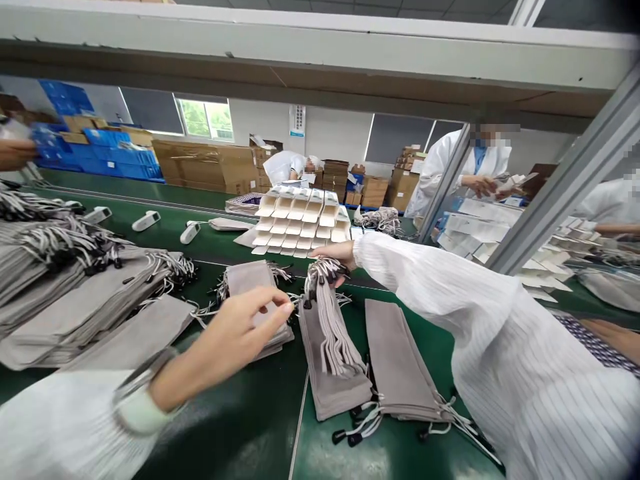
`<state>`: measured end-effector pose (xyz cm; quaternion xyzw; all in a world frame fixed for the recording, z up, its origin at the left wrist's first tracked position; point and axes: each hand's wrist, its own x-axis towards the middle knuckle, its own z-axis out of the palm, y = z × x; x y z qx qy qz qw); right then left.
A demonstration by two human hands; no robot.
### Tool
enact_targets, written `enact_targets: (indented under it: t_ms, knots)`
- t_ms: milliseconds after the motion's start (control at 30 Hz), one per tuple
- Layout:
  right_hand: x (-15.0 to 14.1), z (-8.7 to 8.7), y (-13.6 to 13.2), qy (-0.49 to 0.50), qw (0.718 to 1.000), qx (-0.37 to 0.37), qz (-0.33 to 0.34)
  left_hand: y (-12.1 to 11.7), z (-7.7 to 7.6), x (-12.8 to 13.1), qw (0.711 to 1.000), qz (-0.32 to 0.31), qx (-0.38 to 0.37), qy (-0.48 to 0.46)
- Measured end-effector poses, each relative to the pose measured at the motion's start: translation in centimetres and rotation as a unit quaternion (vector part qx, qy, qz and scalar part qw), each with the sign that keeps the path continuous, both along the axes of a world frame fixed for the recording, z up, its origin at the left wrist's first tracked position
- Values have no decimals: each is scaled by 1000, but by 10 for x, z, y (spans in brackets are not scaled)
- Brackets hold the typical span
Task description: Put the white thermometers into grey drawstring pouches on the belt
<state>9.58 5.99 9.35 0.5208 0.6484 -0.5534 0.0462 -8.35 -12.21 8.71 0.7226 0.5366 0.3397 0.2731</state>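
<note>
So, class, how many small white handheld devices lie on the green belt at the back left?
3: one white handheld device farthest left, a second beside it, a third further right. Others may be hidden.

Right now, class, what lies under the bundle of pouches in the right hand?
A flat grey pouch lies under the bundle held by the right hand; below that, green belt. Anything between them is covered.

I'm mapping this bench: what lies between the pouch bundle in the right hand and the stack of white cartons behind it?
In the head view, only bare green belt separates the pouch bundle, gripped by the right hand, from the white cartons.
</note>
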Motion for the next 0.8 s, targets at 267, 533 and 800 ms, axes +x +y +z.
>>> enact_targets:
  t_ms: [267, 533, 800]
  knots:
    - [26, -12, -64, 36, 972, 231, 12, 63, -43, 37, 915, -62, -244, -316]
    - [103, -100, -169, -297, 867, 400, 1, 41, -29, 42, 876, 2, -312, -367]
    - [149, -101, -182, -306, 868, 389, 45, 41, -73, 51, 995, -20, -92, -31]
